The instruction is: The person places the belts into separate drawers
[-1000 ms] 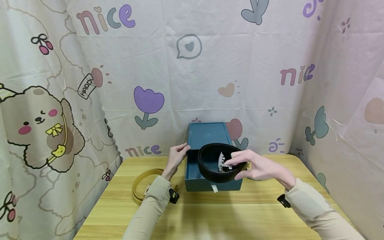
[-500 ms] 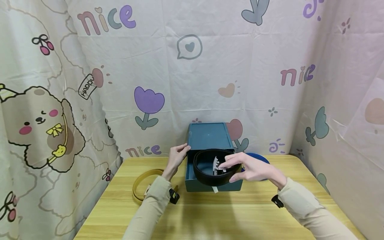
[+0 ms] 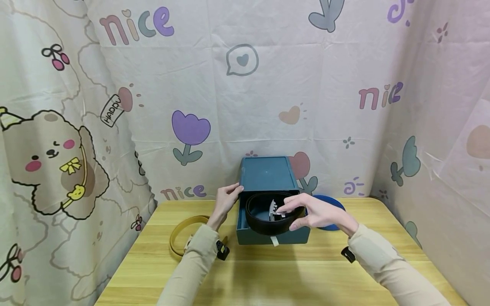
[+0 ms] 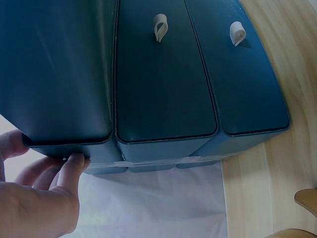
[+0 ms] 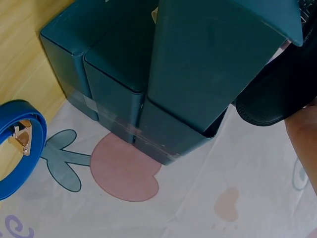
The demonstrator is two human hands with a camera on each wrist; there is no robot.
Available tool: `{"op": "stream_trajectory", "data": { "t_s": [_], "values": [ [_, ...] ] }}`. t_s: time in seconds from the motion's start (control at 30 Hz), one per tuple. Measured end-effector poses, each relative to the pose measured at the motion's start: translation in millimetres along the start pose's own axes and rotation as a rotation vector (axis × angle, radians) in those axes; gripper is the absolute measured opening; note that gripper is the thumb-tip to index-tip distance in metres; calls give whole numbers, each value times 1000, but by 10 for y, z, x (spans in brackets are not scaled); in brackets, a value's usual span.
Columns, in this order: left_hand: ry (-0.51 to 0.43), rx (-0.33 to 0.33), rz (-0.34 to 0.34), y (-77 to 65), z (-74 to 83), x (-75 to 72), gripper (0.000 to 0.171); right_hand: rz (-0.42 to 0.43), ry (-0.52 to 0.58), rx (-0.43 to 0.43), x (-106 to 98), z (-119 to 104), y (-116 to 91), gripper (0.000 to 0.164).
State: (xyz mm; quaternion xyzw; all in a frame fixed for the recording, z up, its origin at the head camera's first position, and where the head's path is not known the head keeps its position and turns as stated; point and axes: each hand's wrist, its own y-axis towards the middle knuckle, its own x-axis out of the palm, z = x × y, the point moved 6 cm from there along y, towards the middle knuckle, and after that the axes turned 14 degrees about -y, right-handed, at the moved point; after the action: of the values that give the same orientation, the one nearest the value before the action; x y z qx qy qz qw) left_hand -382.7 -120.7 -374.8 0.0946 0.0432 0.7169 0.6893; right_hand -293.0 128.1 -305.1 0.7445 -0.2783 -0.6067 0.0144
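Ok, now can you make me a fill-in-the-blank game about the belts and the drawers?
The coiled black belt with a silver metal buckle is held by the person's ____ hand.
A coiled ____ belt sits to the right of the dark teal rectangular drawer box.
In the left wrist view, the number of small white loop tabs showing is ____.

Missing words: right; blue; two.

Head view looks down; close wrist views share the drawers (image 4: 166, 84).
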Motion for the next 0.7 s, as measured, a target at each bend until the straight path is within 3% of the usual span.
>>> {"op": "stream_trajectory", "data": {
  "t_s": [0.27,0.47,0.7],
  "values": [
    [1,10,4,-4,14,0,41,-22,87,11,15,74,60,40],
    [6,14,7,2,7,-6,41,-33,101,-15,59,85,127,40],
    [21,10,0,7,-3,-1,41,-47,96,24,111,163,160,40]
  ]
}}
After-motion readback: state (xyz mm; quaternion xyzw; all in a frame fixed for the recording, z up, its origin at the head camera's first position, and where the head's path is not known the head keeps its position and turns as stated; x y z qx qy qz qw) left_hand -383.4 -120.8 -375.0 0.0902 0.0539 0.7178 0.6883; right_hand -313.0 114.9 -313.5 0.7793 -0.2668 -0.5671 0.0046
